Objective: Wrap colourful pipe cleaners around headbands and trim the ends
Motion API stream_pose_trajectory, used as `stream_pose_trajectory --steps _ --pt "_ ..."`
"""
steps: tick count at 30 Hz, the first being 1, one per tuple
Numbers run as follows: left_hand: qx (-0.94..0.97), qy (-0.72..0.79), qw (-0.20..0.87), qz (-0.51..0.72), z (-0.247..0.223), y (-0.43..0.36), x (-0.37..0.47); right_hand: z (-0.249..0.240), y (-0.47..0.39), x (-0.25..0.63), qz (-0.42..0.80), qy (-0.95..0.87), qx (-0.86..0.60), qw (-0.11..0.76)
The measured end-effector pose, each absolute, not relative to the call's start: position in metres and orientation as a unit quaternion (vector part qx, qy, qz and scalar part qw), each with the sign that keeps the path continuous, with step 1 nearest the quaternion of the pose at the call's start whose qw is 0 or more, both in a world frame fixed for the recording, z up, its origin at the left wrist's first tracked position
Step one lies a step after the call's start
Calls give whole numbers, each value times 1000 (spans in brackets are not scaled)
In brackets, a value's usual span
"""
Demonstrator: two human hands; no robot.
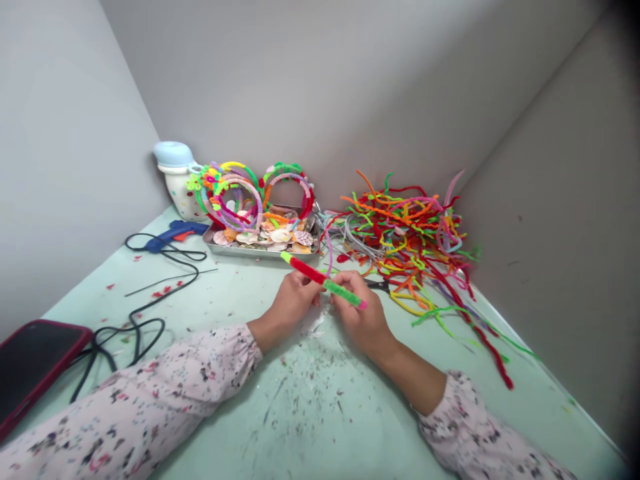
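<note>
Between my two hands is a headband (306, 269) wrapped in fuzzy pipe cleaner, seen nearly edge-on and slanting down to the right. Its colours run from light green through red and green to a pink end. My left hand (290, 301) is closed on it below the red part, fingertips partly hidden. My right hand (364, 321) grips near the green part, its fingers bent. A thin purple pipe cleaner (330, 248) stands up from the band's middle; whether fingers pinch its lower end cannot be seen. Dark-handled scissors (379, 285) lie just beyond my right hand.
Behind my hands, a metal tray (260, 253) of seashells bears several wrapped headbands (250, 190). A tangled pipe cleaner heap (405, 220) lies at right. On the left are a blue glue gun (173, 233), its black cord (137, 320), a phone (40, 367) and a bottle (181, 187).
</note>
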State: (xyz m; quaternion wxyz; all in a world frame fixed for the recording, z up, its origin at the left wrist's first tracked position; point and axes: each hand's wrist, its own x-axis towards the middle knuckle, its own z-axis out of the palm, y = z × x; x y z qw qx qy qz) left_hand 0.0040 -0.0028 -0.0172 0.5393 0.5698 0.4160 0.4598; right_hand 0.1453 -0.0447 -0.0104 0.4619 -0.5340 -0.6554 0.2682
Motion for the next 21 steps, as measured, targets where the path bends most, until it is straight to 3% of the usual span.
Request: stream_pose_trajectory --steps 11,21 --pt "590 426 517 450 -12 -5 4 -14 -43 145 308 -635 -511 491" --pt "577 430 523 457 -8 -7 3 -14 -47 145 222 -702 -519 435"
